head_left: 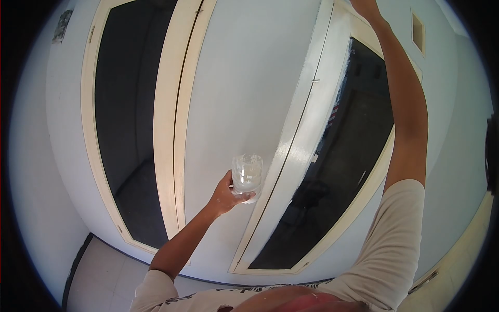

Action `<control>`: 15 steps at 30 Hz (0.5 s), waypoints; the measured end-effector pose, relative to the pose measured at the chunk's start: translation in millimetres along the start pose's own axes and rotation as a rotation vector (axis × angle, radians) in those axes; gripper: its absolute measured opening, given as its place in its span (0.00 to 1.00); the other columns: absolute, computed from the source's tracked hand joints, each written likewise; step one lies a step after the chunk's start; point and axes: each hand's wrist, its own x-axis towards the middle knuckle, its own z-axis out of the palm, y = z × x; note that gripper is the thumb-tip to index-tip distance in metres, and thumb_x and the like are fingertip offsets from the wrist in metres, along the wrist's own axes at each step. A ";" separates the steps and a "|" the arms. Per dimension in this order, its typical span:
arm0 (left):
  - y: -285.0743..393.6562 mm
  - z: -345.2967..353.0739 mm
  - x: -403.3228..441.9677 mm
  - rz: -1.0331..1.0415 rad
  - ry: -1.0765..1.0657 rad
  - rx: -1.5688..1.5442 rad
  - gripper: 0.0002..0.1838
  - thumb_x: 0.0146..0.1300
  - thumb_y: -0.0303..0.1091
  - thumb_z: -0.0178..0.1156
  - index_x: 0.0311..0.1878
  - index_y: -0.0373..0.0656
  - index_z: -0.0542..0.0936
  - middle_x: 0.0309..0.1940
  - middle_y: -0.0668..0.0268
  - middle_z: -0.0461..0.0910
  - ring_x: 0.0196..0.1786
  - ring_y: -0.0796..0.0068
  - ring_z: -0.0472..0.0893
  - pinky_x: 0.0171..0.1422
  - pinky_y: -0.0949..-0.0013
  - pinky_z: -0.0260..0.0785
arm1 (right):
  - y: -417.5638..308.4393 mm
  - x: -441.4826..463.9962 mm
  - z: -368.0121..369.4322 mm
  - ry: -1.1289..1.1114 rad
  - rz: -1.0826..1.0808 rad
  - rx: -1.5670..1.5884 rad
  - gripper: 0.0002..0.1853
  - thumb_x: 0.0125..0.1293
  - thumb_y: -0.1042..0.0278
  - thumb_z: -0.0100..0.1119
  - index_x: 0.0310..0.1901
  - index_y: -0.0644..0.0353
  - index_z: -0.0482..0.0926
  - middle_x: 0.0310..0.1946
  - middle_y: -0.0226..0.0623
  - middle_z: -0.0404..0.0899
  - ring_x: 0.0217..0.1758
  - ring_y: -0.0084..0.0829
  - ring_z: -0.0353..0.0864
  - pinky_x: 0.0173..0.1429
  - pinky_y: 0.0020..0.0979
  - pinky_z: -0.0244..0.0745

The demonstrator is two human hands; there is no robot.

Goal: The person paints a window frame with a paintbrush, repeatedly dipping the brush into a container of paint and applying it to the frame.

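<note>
Left hand [226, 198] half-closed around a clear plastic container [247, 170], right hand [366, 8] high near the window frame [291, 148], grip unclear.

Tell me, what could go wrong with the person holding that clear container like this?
The clear container might tip and spill its whitish contents, since only the left hand supports it. With the right hand raised to the picture's top edge, attention may drift from the container. A spill could also splash the pale frame close beside it.
</note>
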 end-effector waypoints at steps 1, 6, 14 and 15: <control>-0.6 -0.4 -0.5 -0.001 0.000 -0.001 0.49 0.52 0.46 0.84 0.73 0.40 0.67 0.64 0.56 0.79 0.66 0.58 0.79 0.74 0.52 0.72 | -10.4 -6.3 -1.6 -0.002 0.000 0.000 0.03 0.68 0.76 0.69 0.37 0.65 0.85 0.33 0.37 0.88 0.36 0.27 0.84 0.44 0.31 0.79; -5.3 0.7 0.0 0.000 0.006 -0.023 0.49 0.52 0.45 0.84 0.73 0.40 0.67 0.64 0.56 0.79 0.66 0.58 0.79 0.74 0.51 0.72 | -56.1 -54.3 -18.1 -0.446 0.088 0.064 0.04 0.66 0.74 0.72 0.38 0.64 0.86 0.32 0.33 0.88 0.36 0.26 0.84 0.47 0.32 0.79; -6.6 3.5 -0.2 -0.014 -0.003 -0.015 0.49 0.52 0.44 0.84 0.73 0.40 0.67 0.64 0.55 0.79 0.66 0.57 0.79 0.74 0.51 0.72 | 15.0 3.5 -7.4 -0.053 0.114 0.172 0.04 0.71 0.74 0.68 0.37 0.64 0.85 0.32 0.33 0.86 0.32 0.23 0.82 0.40 0.31 0.82; -7.3 4.0 -0.2 -0.007 -0.002 -0.027 0.49 0.52 0.44 0.84 0.73 0.40 0.67 0.64 0.56 0.79 0.66 0.57 0.79 0.74 0.51 0.72 | 23.9 12.3 -4.4 -0.055 0.114 0.174 0.04 0.71 0.74 0.68 0.37 0.64 0.85 0.32 0.33 0.86 0.32 0.23 0.82 0.40 0.31 0.82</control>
